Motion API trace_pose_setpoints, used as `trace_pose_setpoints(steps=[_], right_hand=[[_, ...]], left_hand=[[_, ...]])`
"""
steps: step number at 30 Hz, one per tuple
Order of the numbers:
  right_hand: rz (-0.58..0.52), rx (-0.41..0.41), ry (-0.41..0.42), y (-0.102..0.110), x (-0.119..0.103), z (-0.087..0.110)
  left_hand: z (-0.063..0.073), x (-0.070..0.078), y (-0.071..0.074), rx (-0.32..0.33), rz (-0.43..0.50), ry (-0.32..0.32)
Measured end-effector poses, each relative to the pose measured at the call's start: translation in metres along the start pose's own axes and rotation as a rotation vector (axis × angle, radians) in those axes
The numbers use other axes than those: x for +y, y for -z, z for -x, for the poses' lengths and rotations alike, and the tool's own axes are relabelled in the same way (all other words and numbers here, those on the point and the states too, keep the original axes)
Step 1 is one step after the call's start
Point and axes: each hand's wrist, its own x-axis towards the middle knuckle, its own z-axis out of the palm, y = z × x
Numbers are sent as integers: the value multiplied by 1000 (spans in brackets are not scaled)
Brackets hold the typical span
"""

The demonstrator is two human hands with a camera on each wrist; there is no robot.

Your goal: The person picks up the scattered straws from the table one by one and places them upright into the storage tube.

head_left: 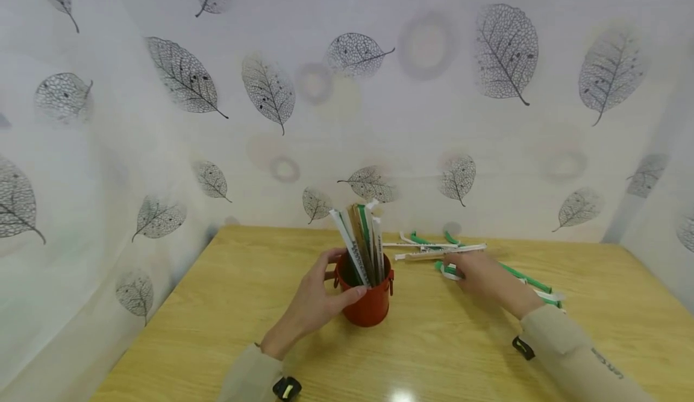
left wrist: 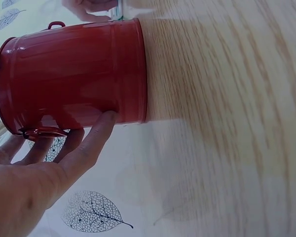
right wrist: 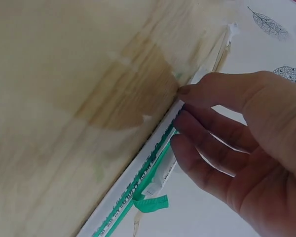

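A small red metal bucket (head_left: 367, 308) with little side handles stands upright on the table, holding several paper-wrapped straws (head_left: 355, 245) in white, brown and green. My left hand (head_left: 321, 296) grips the bucket from the left, thumb at the near side and fingers around the far side. In the left wrist view, the fingers press against the bucket's red wall (left wrist: 74, 74). Over to the right, my right hand (head_left: 484, 276) reaches into a loose pile of straws. Its thumb and fingertips pinch a white wrapped straw with green print (right wrist: 138, 173) that lies along the tabletop.
More wrapped straws (head_left: 434, 256) lie loosely to the right of the bucket. Green ones (head_left: 528, 278) extend beyond my right hand. Behind the wooden table (head_left: 244, 269) hangs a pale sheet (head_left: 379, 119) printed with leaves.
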Motion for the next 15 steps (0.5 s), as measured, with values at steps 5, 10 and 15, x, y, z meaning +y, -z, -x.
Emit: trace_pose_setpoints(steps=[5, 10, 15], right_hand=[[-50, -51, -22, 0, -1, 0], [-34, -60, 12, -2, -1, 2], [-64, -5, 75, 1, -1, 2]], left_hand=[[0, 1, -1, 3, 0, 12], [0, 1, -1, 7, 11, 15], [0, 1, -1, 8, 6, 3]])
